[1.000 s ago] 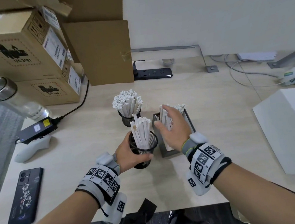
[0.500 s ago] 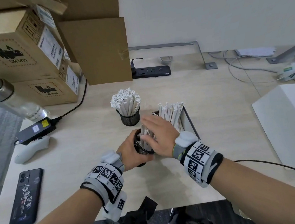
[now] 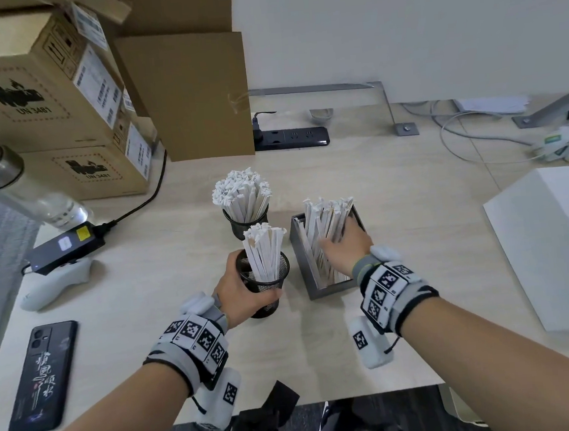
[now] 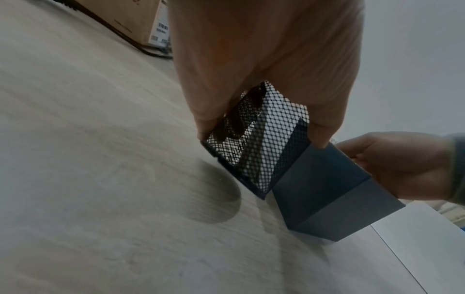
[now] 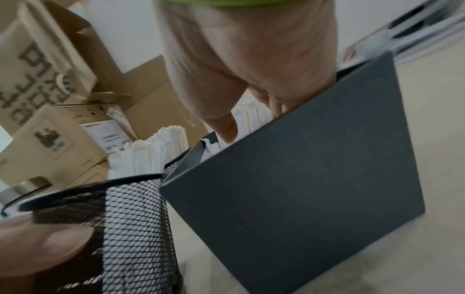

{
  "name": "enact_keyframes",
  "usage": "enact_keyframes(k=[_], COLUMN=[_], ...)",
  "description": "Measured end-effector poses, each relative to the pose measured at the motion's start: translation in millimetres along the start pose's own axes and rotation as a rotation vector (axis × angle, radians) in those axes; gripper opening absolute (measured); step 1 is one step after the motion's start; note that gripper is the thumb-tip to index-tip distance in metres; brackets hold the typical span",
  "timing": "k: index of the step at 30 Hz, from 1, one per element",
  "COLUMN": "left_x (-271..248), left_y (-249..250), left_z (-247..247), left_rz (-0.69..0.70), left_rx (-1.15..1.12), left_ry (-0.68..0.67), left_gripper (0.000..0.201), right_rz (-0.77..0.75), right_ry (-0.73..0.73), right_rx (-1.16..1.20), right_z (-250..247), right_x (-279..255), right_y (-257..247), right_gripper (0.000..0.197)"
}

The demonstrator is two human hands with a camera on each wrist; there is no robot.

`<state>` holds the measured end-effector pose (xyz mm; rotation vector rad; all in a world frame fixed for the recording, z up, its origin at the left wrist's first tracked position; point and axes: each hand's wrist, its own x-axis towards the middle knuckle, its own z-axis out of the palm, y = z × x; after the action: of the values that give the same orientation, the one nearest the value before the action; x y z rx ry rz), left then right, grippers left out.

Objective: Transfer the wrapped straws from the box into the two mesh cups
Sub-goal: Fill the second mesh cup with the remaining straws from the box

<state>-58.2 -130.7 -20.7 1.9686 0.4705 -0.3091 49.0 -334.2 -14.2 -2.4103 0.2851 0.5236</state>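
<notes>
So, right hand (image 3: 342, 248) reaching into dark grey rectangular box (image 3: 331, 290), grip resting among white paper-wrapped straws (image 3: 325, 222), closure unclear | straws upright-ish, leaning away | left hand (image 3: 245, 297) clamped round near black mesh cup (image 3: 264, 279), just left.

bare table (image 3: 416, 238) lies open right of the grey box (image 3: 330, 288) and at lower centre. two straw-filled mesh cups (image 3: 246, 220) crowd the box's left side; cardboard boxes (image 3: 43, 109) wall off the upper left.

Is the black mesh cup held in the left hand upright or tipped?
Tipped. The black mesh cup leans in the left hand, base lifted off the light wooden desk, with its shadow showing below.
</notes>
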Motion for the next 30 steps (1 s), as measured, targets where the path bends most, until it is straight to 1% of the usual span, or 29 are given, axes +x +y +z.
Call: enact_keyframes(k=[3, 5, 6, 9, 10, 13, 16, 21, 24, 27, 30], left_x=[-0.9, -1.6, -1.9, -3.7, -4.3, -6.1, -6.1, -6.3, -6.1, -5.4, -3.8], left_y=[2.2, 2.6, 2.4, 2.9, 3.5, 5.0, 5.3, 5.2, 4.9, 5.4, 5.5], left_z=[0.3, 0.1, 0.2, 0.3, 0.6, 0.5, -0.3, -1.2, -1.5, -1.7, -2.2], left_rz=[-0.001, -0.002, -0.003, -0.005, -0.006, -0.003, 0.003, 0.005, 0.008, 0.009, 0.013], left_rx=[-0.011, -0.015, -0.014, -0.01, -0.012, -0.011, -0.001, 0.002, 0.004, 0.009, 0.001], left_ry=[-0.009, -0.009, -0.007, -0.004, -0.005, -0.008, -0.011, -0.013, -0.018, -0.021, -0.031], left_gripper=[0.084, 0.085, 0.085, 0.085, 0.084, 0.084, 0.085, 0.085, 0.085, 0.088, 0.09], right_rz=[0.05, 0.031, 0.014, -0.025, -0.024, -0.035, -0.064, -0.093, -0.108, -0.105, -0.138], right_ry=[-0.006, -0.024, -0.034, -0.077, -0.092, -0.102, -0.109, -0.087, -0.066, -0.051, 0.005], right_rx=[0.074, 0.038, -0.007, -0.112, -0.143, -0.272, -0.306, -0.252, -0.207, -0.223, -0.229], right_z=[9.9, 14.8, 17.2, 17.5, 17.2, 14.3, 9.5, -5.6, -15.5, -23.4, -39.0], right_x=[9.7, 12.1, 13.2, 11.0, 10.6, 9.6, 8.0, 4.1, 0.4, 1.4, -1.3], right_y=[-1.8, -3.7, -3.3, -4.8, -5.1, -6.8, -8.1, -9.0, -9.3, -8.9, -14.8], right_gripper=[0.065, 0.066, 0.062, 0.04, 0.036, 0.039, 0.031, 0.035, 0.031, 0.04, 0.047])
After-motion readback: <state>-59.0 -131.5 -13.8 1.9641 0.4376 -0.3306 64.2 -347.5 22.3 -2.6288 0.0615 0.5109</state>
